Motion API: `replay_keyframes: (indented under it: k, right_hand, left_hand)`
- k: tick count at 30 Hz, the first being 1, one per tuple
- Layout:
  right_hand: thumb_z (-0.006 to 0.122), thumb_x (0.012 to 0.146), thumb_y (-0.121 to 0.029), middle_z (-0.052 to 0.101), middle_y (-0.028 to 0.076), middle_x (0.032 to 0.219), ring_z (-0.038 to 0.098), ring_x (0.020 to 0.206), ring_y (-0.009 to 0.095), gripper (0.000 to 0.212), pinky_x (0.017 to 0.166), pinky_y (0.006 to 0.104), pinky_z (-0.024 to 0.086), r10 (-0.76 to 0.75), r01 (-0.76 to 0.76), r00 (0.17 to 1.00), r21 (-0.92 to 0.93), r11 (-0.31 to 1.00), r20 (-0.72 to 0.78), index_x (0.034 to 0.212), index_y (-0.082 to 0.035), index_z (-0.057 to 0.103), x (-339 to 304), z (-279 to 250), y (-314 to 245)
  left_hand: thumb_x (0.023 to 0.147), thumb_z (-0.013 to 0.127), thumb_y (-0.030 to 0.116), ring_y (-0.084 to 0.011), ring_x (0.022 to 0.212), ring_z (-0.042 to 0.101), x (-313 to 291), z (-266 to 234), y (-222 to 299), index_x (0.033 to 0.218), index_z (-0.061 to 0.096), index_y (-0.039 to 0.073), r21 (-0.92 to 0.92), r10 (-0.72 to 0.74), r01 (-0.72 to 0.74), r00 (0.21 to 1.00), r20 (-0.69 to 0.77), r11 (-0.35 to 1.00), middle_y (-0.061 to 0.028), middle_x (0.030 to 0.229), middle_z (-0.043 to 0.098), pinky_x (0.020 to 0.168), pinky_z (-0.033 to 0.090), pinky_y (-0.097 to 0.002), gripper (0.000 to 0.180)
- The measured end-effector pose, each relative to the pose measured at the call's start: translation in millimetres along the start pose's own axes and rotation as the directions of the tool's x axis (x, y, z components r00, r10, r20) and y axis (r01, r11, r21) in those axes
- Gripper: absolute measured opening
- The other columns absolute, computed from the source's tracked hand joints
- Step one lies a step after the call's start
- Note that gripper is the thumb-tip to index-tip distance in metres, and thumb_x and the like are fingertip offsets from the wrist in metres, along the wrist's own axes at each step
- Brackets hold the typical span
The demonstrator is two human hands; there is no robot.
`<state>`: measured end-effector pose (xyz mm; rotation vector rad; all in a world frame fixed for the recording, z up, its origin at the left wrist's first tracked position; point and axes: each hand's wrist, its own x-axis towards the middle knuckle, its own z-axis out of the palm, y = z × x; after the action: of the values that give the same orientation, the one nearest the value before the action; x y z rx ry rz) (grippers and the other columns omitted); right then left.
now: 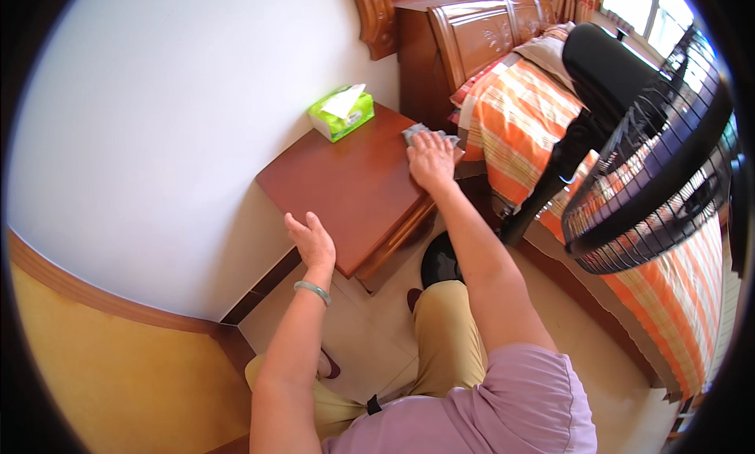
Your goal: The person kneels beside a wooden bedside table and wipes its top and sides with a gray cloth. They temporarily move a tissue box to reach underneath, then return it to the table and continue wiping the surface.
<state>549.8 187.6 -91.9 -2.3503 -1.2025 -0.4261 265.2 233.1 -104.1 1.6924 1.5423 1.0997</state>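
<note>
The right hand (430,159) lay flat, fingers together, pressing a grey cloth (417,131) down onto the far right corner of the nightstand (346,190); only the cloth's edges showed past the fingertips and beside the hand. The left hand (312,241) rested open on the near edge of the same top, fingers loosely spread and holding nothing, a pale bangle (312,290) round its wrist. The reddish-brown top was otherwise bare apart from a green tissue box (340,114) at the far left corner, against the white wall (157,123), one tissue standing out of it. Just right of the nightstand stood a carved wooden headboard (480,33) and a bed (543,131) with an orange striped cover. A black standing fan (653,179) rose in front of the bed, its cage close to the camera, its round base (439,259) on the tiled floor (377,336) beside the person's knee in tan trousers
</note>
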Motion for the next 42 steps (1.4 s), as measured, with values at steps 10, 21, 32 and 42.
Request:
replay_keyframes:
  k: [10, 21, 32, 42]
  right_hand:
    - [0.045, 0.096, -0.034, 0.058, 0.008, 0.133, 0.056, 0.118, 0.033, 0.041, 0.101, 0.0500, 0.040, 0.007, -0.008, 1.000, -0.052, 0.999, -0.007, 0.128, -0.012, 0.056, 30, 1, 20]
    - [0.046, 0.096, -0.034, 0.054, 0.006, 0.138, 0.051, 0.123, 0.031, 0.046, 0.106, 0.0461, 0.036, 0.041, -0.036, 0.998, -0.082, 0.996, 0.056, 0.134, -0.011, 0.053, 26, -9, 9]
    - [0.044, 0.098, -0.036, 0.048, 0.008, 0.148, 0.035, 0.143, 0.030, 0.049, 0.119, 0.0479, 0.019, -0.010, 0.010, 0.997, -0.011, 1.000, 0.072, 0.139, -0.011, 0.051, -26, -11, -3]
    - [0.054, 0.094, -0.033, 0.053, 0.007, 0.144, 0.041, 0.138, 0.028, 0.045, 0.118, 0.0458, 0.021, -0.257, 0.263, 0.964, 0.100, 0.960, -0.067, 0.134, -0.011, 0.057, -161, -43, -115]
  left_hand:
    - [0.102, 0.043, 0.030, -0.0456, 0.135, 0.036, 3, 3, -16, 0.150, 0.018, -0.005, -0.076, 0.052, -0.050, 0.998, 0.029, 0.996, -0.0325, 0.147, 0.031, 0.113, 0.031, -0.0473, 0.065]
    - [0.101, 0.046, 0.020, -0.0456, 0.138, 0.030, -8, -7, -11, 0.151, 0.011, -0.006, -0.172, 0.039, -0.023, 0.995, 0.091, 0.985, -0.0336, 0.150, 0.023, 0.115, 0.028, -0.0498, 0.067]
    - [0.101, 0.047, 0.023, -0.0463, 0.130, 0.040, -3, 9, -11, 0.149, 0.020, -0.005, -0.133, 0.023, -0.026, 1.000, -0.018, 0.991, -0.0342, 0.141, 0.038, 0.111, 0.034, -0.0483, 0.062]
    - [0.100, 0.043, 0.025, -0.0443, 0.139, 0.033, 2, 5, -6, 0.149, 0.022, -0.006, -0.189, -0.036, 0.046, 0.998, 0.056, 0.981, -0.0320, 0.151, 0.030, 0.117, 0.027, -0.0476, 0.062]
